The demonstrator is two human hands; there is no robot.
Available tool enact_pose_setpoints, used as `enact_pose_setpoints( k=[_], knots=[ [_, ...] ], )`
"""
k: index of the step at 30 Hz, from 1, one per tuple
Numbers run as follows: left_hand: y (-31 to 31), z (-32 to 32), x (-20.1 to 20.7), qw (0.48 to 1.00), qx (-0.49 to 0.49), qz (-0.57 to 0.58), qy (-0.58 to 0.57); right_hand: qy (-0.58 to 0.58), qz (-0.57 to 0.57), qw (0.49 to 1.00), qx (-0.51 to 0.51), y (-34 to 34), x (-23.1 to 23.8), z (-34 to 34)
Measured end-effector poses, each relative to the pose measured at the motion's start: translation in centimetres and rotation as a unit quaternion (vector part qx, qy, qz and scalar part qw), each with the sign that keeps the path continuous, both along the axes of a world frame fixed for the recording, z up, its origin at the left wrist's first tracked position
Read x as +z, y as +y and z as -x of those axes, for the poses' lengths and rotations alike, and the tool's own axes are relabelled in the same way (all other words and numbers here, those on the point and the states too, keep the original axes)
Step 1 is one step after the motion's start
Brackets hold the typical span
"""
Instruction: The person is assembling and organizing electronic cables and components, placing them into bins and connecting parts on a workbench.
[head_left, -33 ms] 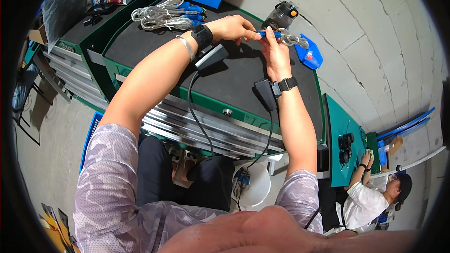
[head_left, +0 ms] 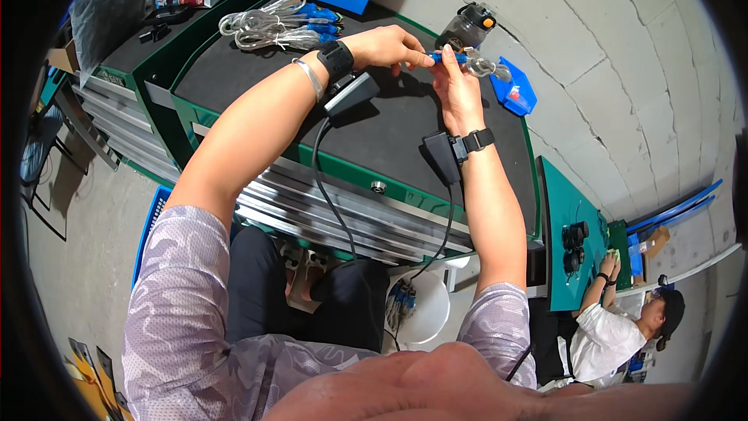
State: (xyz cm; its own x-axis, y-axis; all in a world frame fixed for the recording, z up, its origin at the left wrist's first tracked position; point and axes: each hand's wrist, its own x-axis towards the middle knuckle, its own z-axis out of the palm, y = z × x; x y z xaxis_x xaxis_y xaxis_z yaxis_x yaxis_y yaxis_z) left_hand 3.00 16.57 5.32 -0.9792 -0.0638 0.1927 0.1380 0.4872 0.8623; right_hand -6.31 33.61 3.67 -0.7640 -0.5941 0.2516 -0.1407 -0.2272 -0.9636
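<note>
Beyond the middle of the dark worktop [head_left: 389, 132], both hands meet on one cable [head_left: 485, 67] with a blue plug and a clear grey, coiled cord. My left hand [head_left: 388, 48] is closed, its thumb and fingertips pinching the plug's left end. My right hand [head_left: 458, 92] is closed round the same plug, thumb on top, with the coil sticking out to its right. Fingers hide part of the plug. Left of my left hand lies a pile of bundled clear cables [head_left: 276, 25] with blue plugs. A blue tray [head_left: 514, 87] sits just right of the coil.
A dark bottle [head_left: 467, 26] with an orange button stands behind my hands. Black boxes on my wrists trail cords across the worktop's front edge. Below is a white bucket [head_left: 428, 313] with cables inside. At right, another person [head_left: 612, 339] works by a green table [head_left: 573, 195].
</note>
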Motion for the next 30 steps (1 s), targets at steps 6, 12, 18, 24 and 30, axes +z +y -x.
enact_pose_setpoints(
  k=[6,12,18,24,30],
  knots=[
    [-0.5,0.1,-0.1,0.999,-0.023,-0.043,-0.024,-0.069,-0.028,0.997,0.028,0.1,-0.1,0.0],
    [-0.3,0.1,-0.1,0.995,-0.027,-0.092,-0.026,-0.067,-0.010,0.996,0.052,0.0,-0.2,0.4],
    [-1.0,0.2,0.1,0.993,-0.043,-0.092,-0.062,-0.122,-0.039,0.987,0.096,0.2,0.0,0.8],
    [-1.3,0.1,-0.1,0.993,-0.043,-0.088,-0.061,-0.118,-0.038,0.987,0.105,0.2,-0.1,1.1],
    [-0.7,0.1,-0.5,0.996,-0.032,-0.080,-0.028,-0.157,0.069,0.985,0.002,1.8,1.2,4.0]
  ],
)
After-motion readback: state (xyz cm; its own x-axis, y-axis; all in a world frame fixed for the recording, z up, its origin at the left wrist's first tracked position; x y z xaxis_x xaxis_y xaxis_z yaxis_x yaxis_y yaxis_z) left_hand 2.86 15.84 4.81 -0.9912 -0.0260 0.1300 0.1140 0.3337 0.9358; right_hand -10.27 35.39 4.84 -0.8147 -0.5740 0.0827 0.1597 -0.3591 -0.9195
